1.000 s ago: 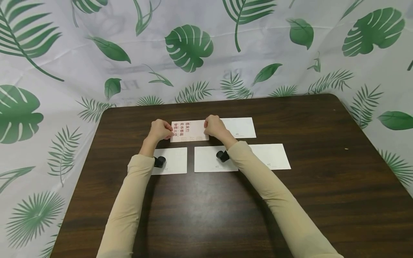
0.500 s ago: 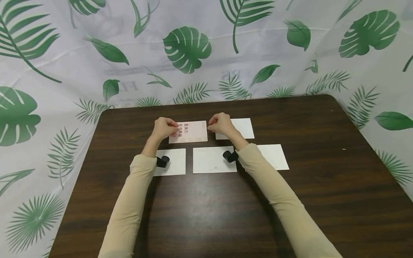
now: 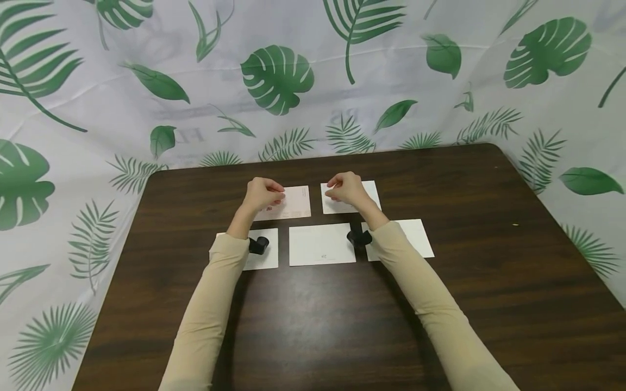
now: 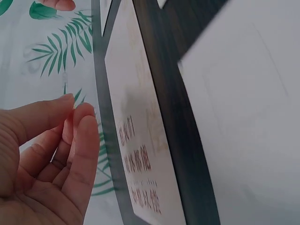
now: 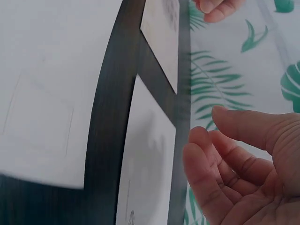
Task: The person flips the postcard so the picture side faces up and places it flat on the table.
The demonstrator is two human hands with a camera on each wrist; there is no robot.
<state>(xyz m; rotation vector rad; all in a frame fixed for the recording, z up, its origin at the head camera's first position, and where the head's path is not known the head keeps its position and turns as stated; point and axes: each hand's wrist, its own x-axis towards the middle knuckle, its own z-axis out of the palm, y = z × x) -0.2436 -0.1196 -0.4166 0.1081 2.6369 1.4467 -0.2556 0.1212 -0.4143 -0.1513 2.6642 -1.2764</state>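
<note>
Pink card (image 3: 296,202): laid flat on tabletop (image 3: 293,331), far row, left. Just released by left hand (image 3: 264,194) and right hand (image 3: 347,191), both now raised, empty, fingers relaxed; right above white card (image 5: 147,150), same row. Placing judged finished.

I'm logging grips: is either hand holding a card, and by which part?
Nothing is held: the left hand and right hand are both empty, apart from the cards.

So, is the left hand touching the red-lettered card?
Apart: the left wrist view plainly shows a strip of bare table between the left hand and the red-lettered card.
</note>
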